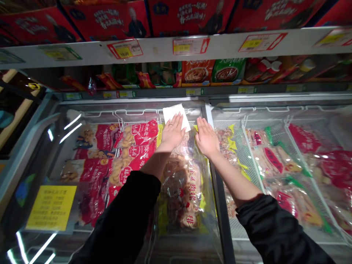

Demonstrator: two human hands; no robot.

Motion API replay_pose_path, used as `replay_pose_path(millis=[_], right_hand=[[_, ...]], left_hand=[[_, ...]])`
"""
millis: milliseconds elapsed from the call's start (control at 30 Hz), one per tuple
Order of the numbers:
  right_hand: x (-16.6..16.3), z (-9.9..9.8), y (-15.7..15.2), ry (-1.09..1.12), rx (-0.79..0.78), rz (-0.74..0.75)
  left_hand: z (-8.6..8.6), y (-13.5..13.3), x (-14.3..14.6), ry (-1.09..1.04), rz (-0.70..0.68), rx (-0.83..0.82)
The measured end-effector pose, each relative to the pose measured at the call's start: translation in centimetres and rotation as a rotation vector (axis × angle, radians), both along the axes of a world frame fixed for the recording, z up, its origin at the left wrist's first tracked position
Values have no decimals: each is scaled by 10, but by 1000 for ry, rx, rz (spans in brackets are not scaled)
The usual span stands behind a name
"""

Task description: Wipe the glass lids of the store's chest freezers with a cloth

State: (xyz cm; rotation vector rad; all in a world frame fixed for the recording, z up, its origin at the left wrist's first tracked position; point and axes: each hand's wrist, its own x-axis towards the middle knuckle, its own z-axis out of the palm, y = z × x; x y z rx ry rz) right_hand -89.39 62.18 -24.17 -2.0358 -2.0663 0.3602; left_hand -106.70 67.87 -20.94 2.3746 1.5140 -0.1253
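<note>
My left hand (172,132) lies flat, fingers together and stretched out, pressing a white paper towel (173,111) against the glass lid (90,121) of a chest freezer. My right hand (205,138) rests flat on the same glass just to the right, fingers extended, holding nothing, beside the lid's metal frame bar (220,205). Both arms wear black sleeves pushed up the forearm. Under the glass lie red bags (137,146) of frozen food and clear bags of breaded meat (184,183).
A second glass lid (288,121) on the right covers wire baskets with more frozen packs. A yellow notice (51,207) is stuck on the left glass. Above, a shelf (170,47) with price tags holds packaged goods and red boxes.
</note>
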Motion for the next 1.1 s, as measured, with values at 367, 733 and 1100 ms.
replay_pose_path(millis=[367, 733, 1100], right_hand=[[-2, 1, 0, 10, 17, 10], [-3, 2, -2, 45, 72, 63], [-7, 5, -10, 32, 28, 58]], left_hand=[[14, 17, -12, -6, -89, 9], [7, -4, -13, -33, -92, 5], [2, -12, -58, 8, -19, -13]])
